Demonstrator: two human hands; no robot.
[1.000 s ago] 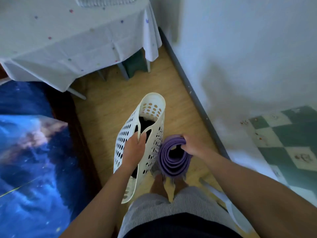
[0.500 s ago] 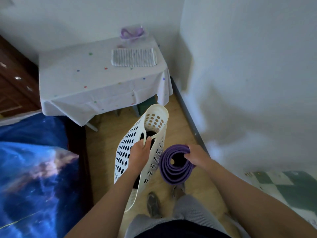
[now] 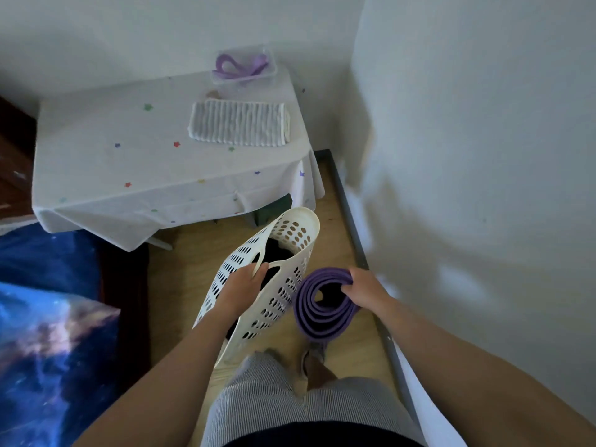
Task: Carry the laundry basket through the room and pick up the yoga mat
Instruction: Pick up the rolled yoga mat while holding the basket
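Observation:
A white perforated laundry basket (image 3: 290,240) hangs tilted on its side above the wooden floor, with something dark inside it. My left hand (image 3: 240,290) grips it through the handle slot at its rim. Right beside it, my right hand (image 3: 364,288) holds a rolled purple yoga mat (image 3: 319,312) upright by the top edge, fingers hooked into the roll's open end. Mat and basket nearly touch. My feet and striped shorts show below them.
A table under a white star-dotted cloth (image 3: 161,162) stands ahead in the corner, bearing a folded striped towel (image 3: 238,127) and a clear box (image 3: 245,67) with purple bands. A blue galaxy-print bed (image 3: 51,333) lies left. A white wall (image 3: 467,188) runs close on the right.
The view has tilted up and more of the table and corner shows. Both hands keep their grips; basket and mat sit slightly higher and closer to the table.

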